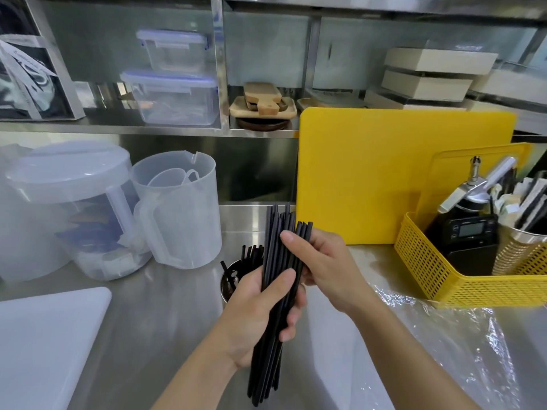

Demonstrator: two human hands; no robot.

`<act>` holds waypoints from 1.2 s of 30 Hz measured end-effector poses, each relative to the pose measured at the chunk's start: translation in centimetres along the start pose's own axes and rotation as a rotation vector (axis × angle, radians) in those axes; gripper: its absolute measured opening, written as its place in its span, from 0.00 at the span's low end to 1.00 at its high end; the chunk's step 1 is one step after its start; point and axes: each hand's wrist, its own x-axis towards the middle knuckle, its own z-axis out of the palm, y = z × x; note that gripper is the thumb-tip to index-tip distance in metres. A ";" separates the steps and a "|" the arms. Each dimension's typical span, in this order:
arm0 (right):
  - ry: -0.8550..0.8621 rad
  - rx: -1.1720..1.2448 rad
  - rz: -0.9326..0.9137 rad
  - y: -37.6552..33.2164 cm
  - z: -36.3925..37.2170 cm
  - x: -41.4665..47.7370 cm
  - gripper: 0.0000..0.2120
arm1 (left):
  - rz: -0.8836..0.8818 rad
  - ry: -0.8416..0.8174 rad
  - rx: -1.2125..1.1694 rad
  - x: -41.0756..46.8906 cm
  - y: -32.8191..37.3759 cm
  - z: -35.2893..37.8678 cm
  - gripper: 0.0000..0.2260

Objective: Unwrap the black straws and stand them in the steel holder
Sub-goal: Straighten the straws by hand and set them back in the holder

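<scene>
A bundle of bare black straws (273, 232) stands nearly upright in mid-air over the steel counter. My left hand (260, 309) is wrapped around the bundle's middle. My right hand (319, 261) pinches a few straws on the bundle's right side near the top, thumb in front. Just behind my left hand sits the round steel holder (226, 287), with several black straws (251, 253) standing in it. Clear plastic wrap (461, 335) lies crumpled on the counter to the right.
Two translucent plastic jugs (177, 214) stand at the left. A white board (44, 344) lies at the front left. A yellow cutting board (384, 173) leans at the back right, with a yellow basket (438, 273) of tools and wrapped straws in front of it.
</scene>
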 end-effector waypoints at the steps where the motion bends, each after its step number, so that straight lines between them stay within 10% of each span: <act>1: 0.000 0.005 0.000 0.1 0.0 -0.3 0.15 | 0.005 0.003 0.008 -0.1 -0.3 0.0 0.11; 10: 0.054 -0.106 -0.024 1.0 -0.4 -0.8 0.26 | 0.047 0.102 0.127 0.2 -0.6 0.8 0.11; 19: 0.098 -0.263 -0.040 1.5 -1.2 -0.9 0.16 | 0.035 0.230 0.088 0.5 -0.3 1.2 0.04; 28: 0.728 0.304 -0.326 -0.4 -2.9 -1.0 0.11 | -0.067 0.492 -0.241 1.8 1.5 -0.3 0.06; 31: 0.605 0.223 -0.439 0.1 -2.4 -1.2 0.07 | -0.145 0.497 -0.382 3.0 2.1 -0.5 0.07; 36: 0.058 -0.581 -0.647 3.5 -1.8 -1.5 0.07 | -0.226 0.310 -0.421 4.8 3.5 -0.3 0.12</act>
